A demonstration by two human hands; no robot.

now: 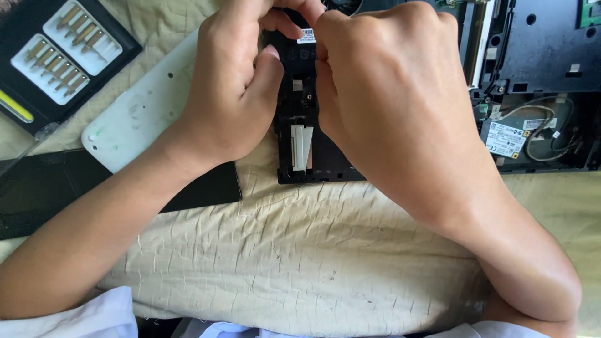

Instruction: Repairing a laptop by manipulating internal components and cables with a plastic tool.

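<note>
Bit case (62, 53): far left corner, a black tray with two white inserts full of little metal screwdriver bits, plus a yellow strip along its near-left edge. Nobody's touching it.

Black panel (37, 188): flat dark slab lying on the cloth at the left, partly under the person's left forearm.

White cover (141, 116): a rounded white plastic plate, a bit smudged, sitting between the bit case and the left hand. Its near edge overlaps the black panel.

Left hand (235, 87): fingers curled in pretty tight, thumb pressed toward the laptop's left edge. The fingertips are tucked up at the top of the shot next to the other hand, so can't really tell what they're pinching, if anything.

Laptop base (300, 150): the black opened-up chassis, underside up, lying on the cloth in the middle and running off to the far right. Both hands are on its left end, where there's a narrow slot with a white piece in it.

Right hand (388, 94): also bunched up like a loose fist, knuckles toward the camera, resting on the chassis just right of the left hand and touching it. Fingertips are hidden, so the grip can't be made out.

Wireless card (506, 139): small board with a white sticker in the open bay at the right, thin wires looping off it.

Cloth (300, 256): wrinkly beige fabric under everything, nearest the person.
</note>
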